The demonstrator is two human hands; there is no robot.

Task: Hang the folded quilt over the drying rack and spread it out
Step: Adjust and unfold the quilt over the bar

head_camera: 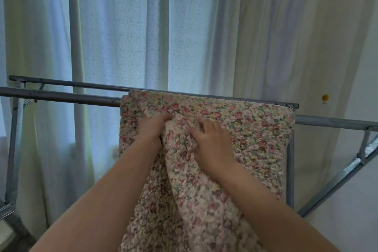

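Pale curtains — seemingly backlit — beside a cream wall.

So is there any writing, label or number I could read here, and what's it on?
No text can be read.
Small yellow round sticker, far right: any print is too small and blurred to read.
On the quilt: flower pattern only, no label showing.

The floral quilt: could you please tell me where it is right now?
In the head view, the floral quilt hangs over the right part of the grey metal drying rack, with the left hand and right hand on it.
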